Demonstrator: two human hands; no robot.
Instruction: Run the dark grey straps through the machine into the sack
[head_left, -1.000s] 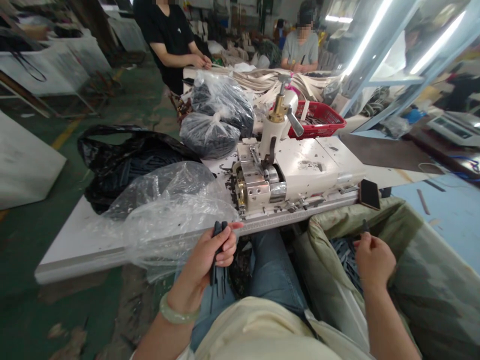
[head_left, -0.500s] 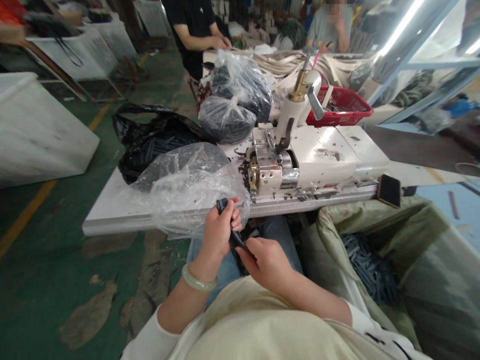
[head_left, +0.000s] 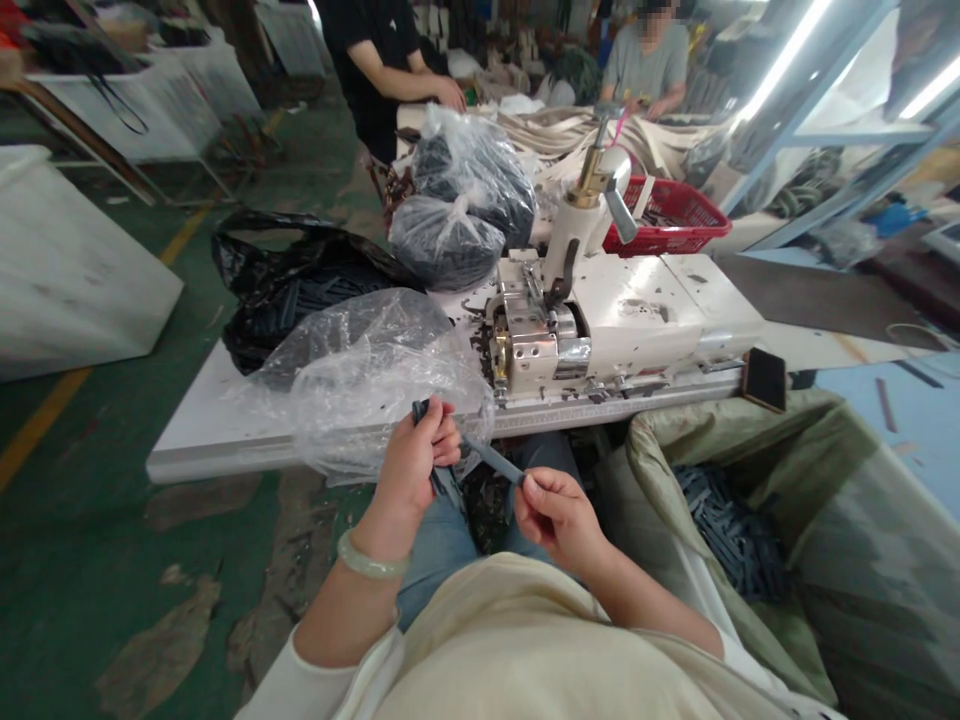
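Note:
My left hand [head_left: 420, 450] is closed around a small bunch of dark grey strips [head_left: 444, 486], whose ends stick out above and below the fist. Between finger and thumb, my right hand [head_left: 559, 510] pinches the end of one flat grey strip [head_left: 491, 458] that stretches across from the left hand. Both hands are above my lap, just in front of the table edge. A crumpled clear plastic bag [head_left: 360, 385] lies right behind the left hand. Beyond the hands stands a white machine [head_left: 637, 310] with a metal roller head and dark scraps around it.
An open black bag of strips [head_left: 300, 295] and filled clear bags [head_left: 450, 240] sit on the table. At right is a cloth-lined bin [head_left: 817, 430] holding grey strips. A phone [head_left: 765, 380] rests at the table edge. A red basket [head_left: 667, 235] stands behind; two people work beyond.
My right hand has moved away from the left, drawing one strip out straight from the bunch. The left hand keeps its grip. The view has shifted slightly.

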